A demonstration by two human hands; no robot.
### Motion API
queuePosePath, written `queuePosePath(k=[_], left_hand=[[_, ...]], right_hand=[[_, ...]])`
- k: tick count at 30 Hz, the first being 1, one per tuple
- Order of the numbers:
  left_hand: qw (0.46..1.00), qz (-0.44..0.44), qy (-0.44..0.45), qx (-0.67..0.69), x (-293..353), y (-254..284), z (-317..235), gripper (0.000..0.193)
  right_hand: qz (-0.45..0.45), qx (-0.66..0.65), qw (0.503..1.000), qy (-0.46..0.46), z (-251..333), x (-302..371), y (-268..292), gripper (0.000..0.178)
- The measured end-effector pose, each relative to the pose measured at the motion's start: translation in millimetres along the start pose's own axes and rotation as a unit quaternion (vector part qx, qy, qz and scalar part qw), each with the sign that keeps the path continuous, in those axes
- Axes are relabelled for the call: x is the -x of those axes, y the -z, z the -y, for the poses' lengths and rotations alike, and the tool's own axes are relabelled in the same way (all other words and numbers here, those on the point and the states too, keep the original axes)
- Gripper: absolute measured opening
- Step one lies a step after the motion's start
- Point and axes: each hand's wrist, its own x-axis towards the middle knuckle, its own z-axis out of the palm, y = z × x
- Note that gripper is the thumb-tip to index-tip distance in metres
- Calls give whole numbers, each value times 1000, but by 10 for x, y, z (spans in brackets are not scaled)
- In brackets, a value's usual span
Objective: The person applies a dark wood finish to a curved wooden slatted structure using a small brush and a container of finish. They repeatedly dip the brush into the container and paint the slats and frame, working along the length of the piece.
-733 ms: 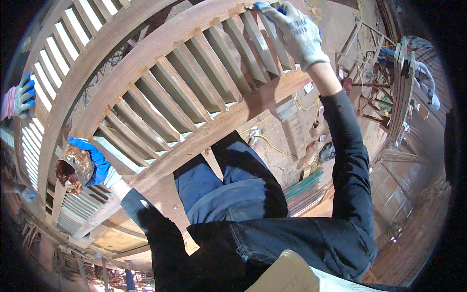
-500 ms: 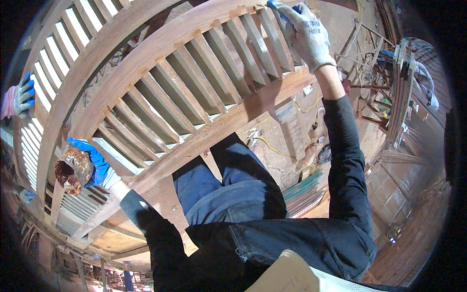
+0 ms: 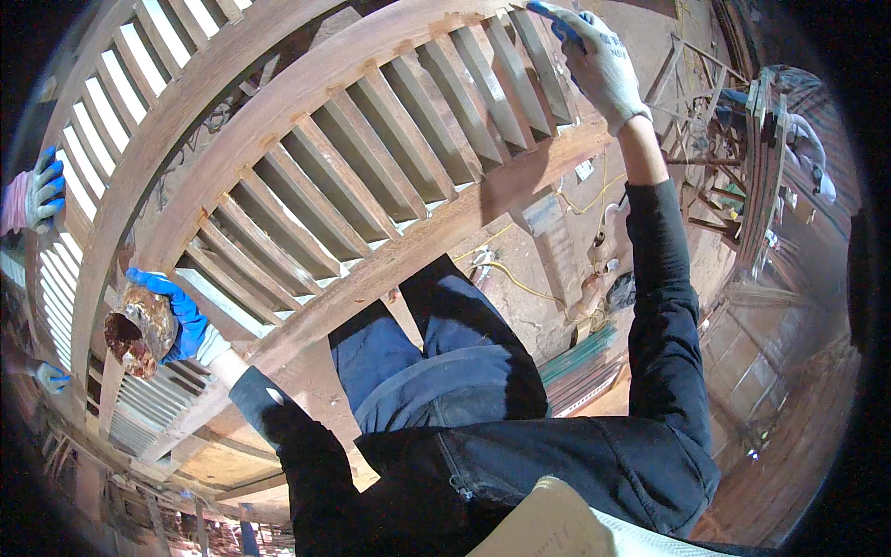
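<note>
My left hand [image 3: 186, 320], in a blue-coated work glove, is closed round a crusted, brown-stained can [image 3: 142, 330]. The can lies tilted, its open mouth toward the lower left, beside the left end of an arched wooden slatted panel [image 3: 408, 237]. My right hand [image 3: 599, 70], in a pale glove with blue fingertips, is at the panel's far right end. Its fingers stretch leftward by the curved top rail [image 3: 316, 70], and I see nothing held in them. Whether the fingertips touch the wood I cannot tell. Several slats run between the curved rail and the straight one.
A second curved slatted panel [image 3: 121, 121] stands beyond, with another person's gloved hand [image 3: 45, 190] on its left side and a further gloved hand [image 3: 51, 376] lower down. Yellow cord [image 3: 520, 283] lies on the ground at right. Stacked wooden pieces [image 3: 766, 167] stand farther right.
My right hand has shifted slightly right, just past the end of the curved rail. My left hand keeps hold of the can, with the can barely moved.
</note>
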Motion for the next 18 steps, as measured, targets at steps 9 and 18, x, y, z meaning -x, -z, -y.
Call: queuePosePath(k=[9,18], left_hand=[[1000,10,-8,-19,-16,5,-20,91],[1000,12,-7,-4,10,-14,54,93]], right_hand=[[17,166,985,46,-26,202,-260,42],[10,177,983,53,55,202,-318,50]])
